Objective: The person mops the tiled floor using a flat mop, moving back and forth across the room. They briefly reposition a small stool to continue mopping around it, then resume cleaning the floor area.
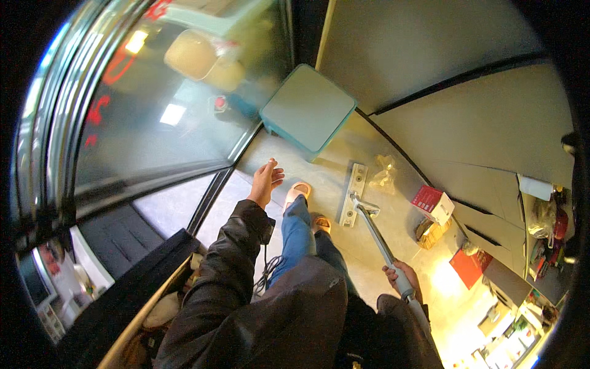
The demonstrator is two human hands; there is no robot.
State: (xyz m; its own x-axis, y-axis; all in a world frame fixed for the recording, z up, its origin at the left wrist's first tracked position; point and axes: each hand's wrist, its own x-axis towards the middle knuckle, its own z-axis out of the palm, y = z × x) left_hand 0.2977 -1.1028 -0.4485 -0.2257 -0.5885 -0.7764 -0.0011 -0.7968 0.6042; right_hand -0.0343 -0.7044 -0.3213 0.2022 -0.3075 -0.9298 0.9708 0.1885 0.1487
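Note:
My right hand (404,278) is wrapped around the grey pole (379,240) of a flat mop. Its long, narrow white head (354,196) lies on the floor to the right of my feet. My left hand (264,181) is held out in front of me, empty, with the fingers loosely bent and apart. Ahead of it, by the glass door, stands a teal square-topped stool or bin (309,108). A crumpled clear plastic bag (384,173) lies on the floor to the right of the mop head.
A framed glass door (184,133) with red writing is at the left. Near the right-hand cabinets (465,133) sit a red and white box (432,203) and a woven basket (431,232). Dark cables (266,274) hang beside my left leg.

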